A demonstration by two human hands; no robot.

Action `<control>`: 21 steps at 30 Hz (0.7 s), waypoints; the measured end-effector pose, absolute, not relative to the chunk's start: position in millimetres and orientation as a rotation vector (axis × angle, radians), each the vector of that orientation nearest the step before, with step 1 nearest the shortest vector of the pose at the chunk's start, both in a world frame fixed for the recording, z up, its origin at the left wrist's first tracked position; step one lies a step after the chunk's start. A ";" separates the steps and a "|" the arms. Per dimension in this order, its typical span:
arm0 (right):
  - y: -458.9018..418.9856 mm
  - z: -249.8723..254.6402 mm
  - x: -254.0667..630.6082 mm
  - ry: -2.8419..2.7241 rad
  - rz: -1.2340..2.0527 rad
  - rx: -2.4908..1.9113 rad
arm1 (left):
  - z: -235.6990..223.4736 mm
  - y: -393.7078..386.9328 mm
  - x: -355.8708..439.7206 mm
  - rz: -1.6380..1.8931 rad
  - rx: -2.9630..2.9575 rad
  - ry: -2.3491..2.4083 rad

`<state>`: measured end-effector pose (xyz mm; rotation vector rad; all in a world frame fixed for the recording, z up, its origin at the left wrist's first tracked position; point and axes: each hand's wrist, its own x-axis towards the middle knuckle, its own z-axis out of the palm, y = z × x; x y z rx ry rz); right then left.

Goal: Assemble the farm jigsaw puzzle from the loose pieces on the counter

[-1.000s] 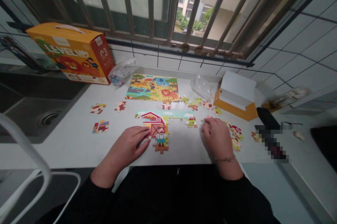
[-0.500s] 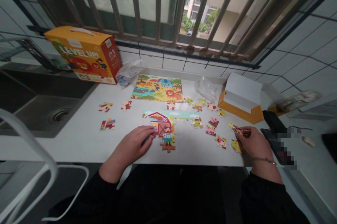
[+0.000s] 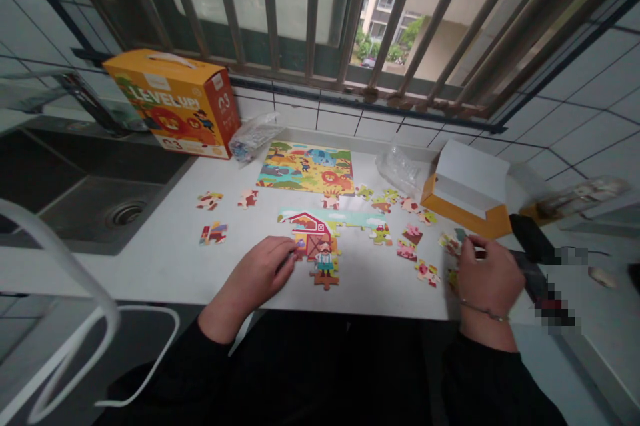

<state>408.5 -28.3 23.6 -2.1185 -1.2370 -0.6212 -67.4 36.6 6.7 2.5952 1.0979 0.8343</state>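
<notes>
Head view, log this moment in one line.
left hand: at left edge of partly joined red-barn puzzle | right hand: at loose multicoloured cardboard pieces, grip unclear | orange handled carton: upright

Barn jigsaw (image 3: 319, 247): partly assembled, flat, printed side up; pale-blue sky strip along the top, red barn at left, farmer in teal below it. Green tractor piece (image 3: 381, 234) hangs under the strip's right end. Pink pig pieces (image 3: 407, 251) lie loose, face up, farther right; three other loose pieces (image 3: 214, 233) well to the left.
</notes>
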 end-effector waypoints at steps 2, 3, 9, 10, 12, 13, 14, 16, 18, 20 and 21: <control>-19.6 26.9 365.9 -1.449 -0.502 -1.936 | 7.0 36.6 -67.2 0.868 2.600 1.129; -15.7 27.9 341.0 -1.575 -0.426 -1.821 | 7.0 36.5 -67.0 0.884 2.602 1.147; -0.8 23.4 199.2 -2.045 -0.033 -1.290 | 7.3 34.8 -66.5 0.940 2.582 1.233; 1.6 21.3 183.9 -2.104 -0.001 -1.255 | 7.7 34.6 -66.7 0.951 2.574 1.245; 7.8 16.7 163.2 -2.206 0.001 -1.216 | 8.4 34.6 -67.2 0.968 2.562 1.249; 11.3 14.4 157.5 -2.248 -0.012 -1.188 | 8.7 34.8 -67.3 0.967 2.558 1.239; 14.7 12.1 154.3 -2.280 -0.016 -1.151 | 8.8 35.0 -67.4 0.952 2.559 1.222; 20.1 7.8 153.6 -2.302 0.033 -1.074 | 8.8 35.6 -66.9 0.879 2.570 1.184; 22.8 4.2 156.6 -2.246 0.125 -1.067 | 8.5 36.4 -65.8 0.789 2.585 1.173; 23.1 1.3 159.6 -2.147 0.178 -1.143 | 8.0 37.4 -64.7 0.730 2.588 1.182; 22.8 0.3 160.6 -2.109 0.186 -1.183 | 7.7 37.9 -64.5 0.717 2.585 1.187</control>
